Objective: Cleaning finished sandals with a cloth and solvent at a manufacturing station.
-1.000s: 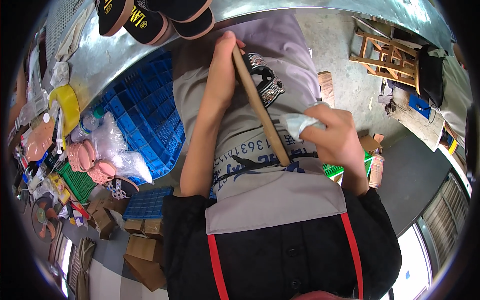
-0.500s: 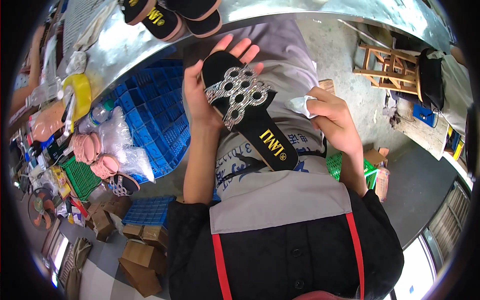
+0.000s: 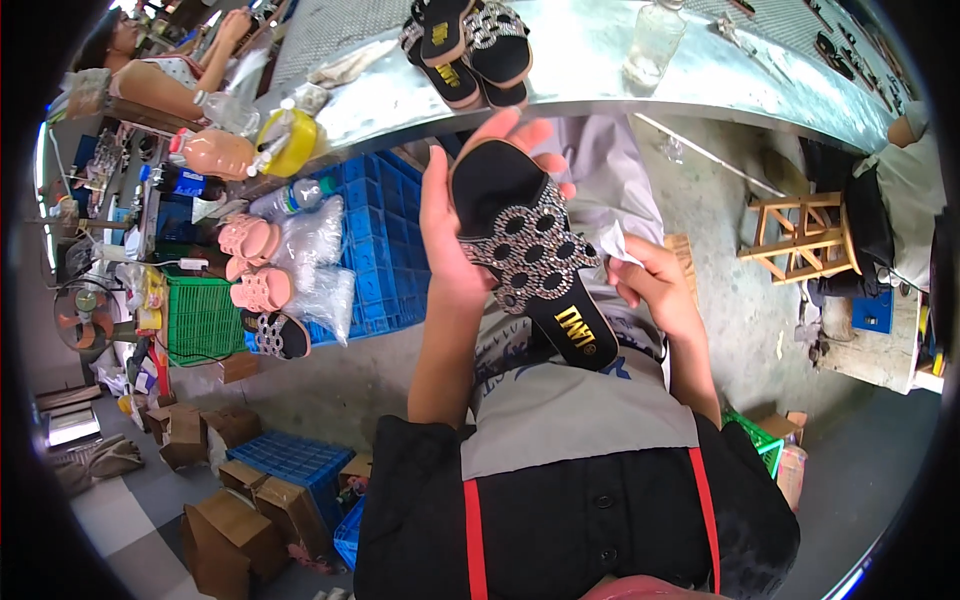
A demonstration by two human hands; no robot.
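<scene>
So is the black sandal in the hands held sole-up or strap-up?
Strap-up: the black sandal shows its studded strap and footbed, resting in the left hand.

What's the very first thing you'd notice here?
The black slide sandal with a sparkly studded ring strap, held up mid-picture in the left hand. The right hand beside it pinches a small white cloth. More black sandals lie on the metal table above, and pink sandals sit in clear bags at left.

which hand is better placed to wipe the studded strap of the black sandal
Right. The right hand pinches a white cloth beside the studded strap, free to move. The left hand is occupied gripping the black sandal from its left edge, top side up.
</scene>
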